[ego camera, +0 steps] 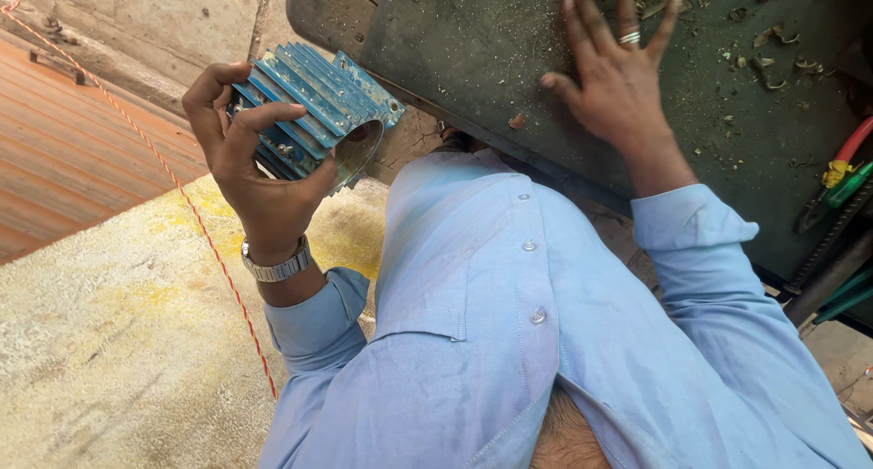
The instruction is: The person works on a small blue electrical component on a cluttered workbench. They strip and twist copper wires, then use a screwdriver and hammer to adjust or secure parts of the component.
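1. The left hand [250,164] grips a blue, ribbed, cylindrical metal housing [314,110] with fingers curled over its fins and the thumb near its open round end; the housing is held in the air beside the bench edge, over the ground.
2. A silver metal wristwatch [275,267] sits on the left wrist, above a light blue shirt sleeve [314,319].
3. The right hand [618,78] lies flat with fingers spread on a dark green, dusty metal bench top [473,51]; it holds nothing, and a silver ring [629,38] shows on one finger.
4. Wood-coloured chips and curled shavings [773,60] lie scattered over the bench top near that hand.
5. Red and green cables [846,169] run at the right edge.
6. A thin red-and-white cord [195,210] crosses the rough, yellow-stained concrete floor [118,342] below the left hand.
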